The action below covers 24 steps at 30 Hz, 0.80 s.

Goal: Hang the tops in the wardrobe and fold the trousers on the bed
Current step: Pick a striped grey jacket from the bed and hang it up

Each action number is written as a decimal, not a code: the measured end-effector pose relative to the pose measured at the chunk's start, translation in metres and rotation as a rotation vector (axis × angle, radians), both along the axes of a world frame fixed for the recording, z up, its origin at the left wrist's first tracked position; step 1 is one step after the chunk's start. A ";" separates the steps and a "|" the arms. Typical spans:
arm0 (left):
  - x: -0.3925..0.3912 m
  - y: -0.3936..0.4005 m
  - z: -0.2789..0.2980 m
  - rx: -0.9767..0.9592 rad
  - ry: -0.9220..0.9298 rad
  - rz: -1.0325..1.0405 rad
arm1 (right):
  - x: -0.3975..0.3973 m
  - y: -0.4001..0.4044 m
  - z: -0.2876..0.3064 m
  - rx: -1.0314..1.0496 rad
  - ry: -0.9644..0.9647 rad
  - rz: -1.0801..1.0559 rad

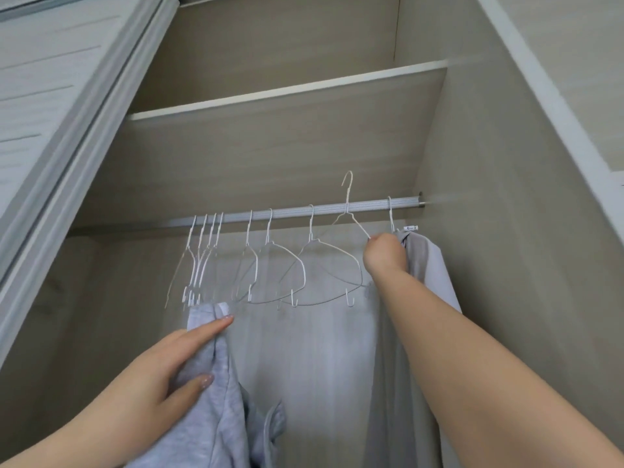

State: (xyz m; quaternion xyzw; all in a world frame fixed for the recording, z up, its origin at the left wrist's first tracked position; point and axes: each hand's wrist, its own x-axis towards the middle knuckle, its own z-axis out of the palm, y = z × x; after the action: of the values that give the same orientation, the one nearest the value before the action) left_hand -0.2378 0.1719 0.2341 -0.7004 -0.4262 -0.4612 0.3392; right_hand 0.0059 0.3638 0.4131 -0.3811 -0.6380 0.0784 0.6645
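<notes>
Two bare arms show, with no sleeves down to the lower edge of the view. The left hand (158,363) has long nails with a pale, shiny polish on the finger and thumb. No rings, watch or bands show on either wrist. The right hand (385,256) is seen from the back, so its nails are hidden.

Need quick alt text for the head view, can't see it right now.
The right hand pinches a white wire hanger lifted off the wardrobe rail; the left hand holds a grey top. Empty hangers line the rail.
</notes>
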 end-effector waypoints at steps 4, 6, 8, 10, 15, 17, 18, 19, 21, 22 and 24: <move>-0.004 -0.019 -0.003 0.155 0.063 0.146 | 0.006 -0.030 -0.019 0.004 -0.120 -0.047; 0.000 -0.038 -0.003 0.180 0.098 0.195 | 0.014 -0.048 -0.031 0.003 -0.182 -0.059; 0.004 -0.061 -0.004 0.144 0.164 0.227 | 0.026 -0.077 -0.051 -0.011 -0.212 -0.062; 0.010 -0.075 -0.006 0.053 0.208 0.219 | 0.036 -0.096 -0.069 0.006 -0.229 -0.074; 0.028 -0.112 -0.035 -0.156 0.361 0.304 | 0.065 -0.165 -0.149 -0.060 -0.120 0.068; 0.038 -0.123 -0.047 -0.048 0.417 0.362 | 0.079 -0.193 -0.181 -0.109 -0.112 0.113; 0.040 -0.126 -0.052 0.017 0.438 0.383 | 0.087 -0.204 -0.196 -0.130 -0.115 0.138; 0.042 -0.130 -0.054 0.059 0.459 0.382 | 0.095 -0.217 -0.208 -0.143 -0.119 0.164; 0.041 -0.139 -0.057 0.059 0.459 0.374 | 0.110 -0.243 -0.228 -0.137 -0.118 0.209; 0.040 -0.143 -0.059 0.039 0.419 0.354 | 0.118 -0.255 -0.236 -0.118 -0.105 0.218; 0.034 -0.152 -0.071 -0.038 0.271 0.300 | 0.131 -0.274 -0.247 -0.073 -0.080 0.220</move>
State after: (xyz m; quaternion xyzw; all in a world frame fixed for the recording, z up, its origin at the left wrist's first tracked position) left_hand -0.2040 0.0200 0.1629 -0.6912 -0.4846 -0.2988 0.4450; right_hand 0.1370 0.0902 0.1659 -0.3354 -0.6989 0.1587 0.6115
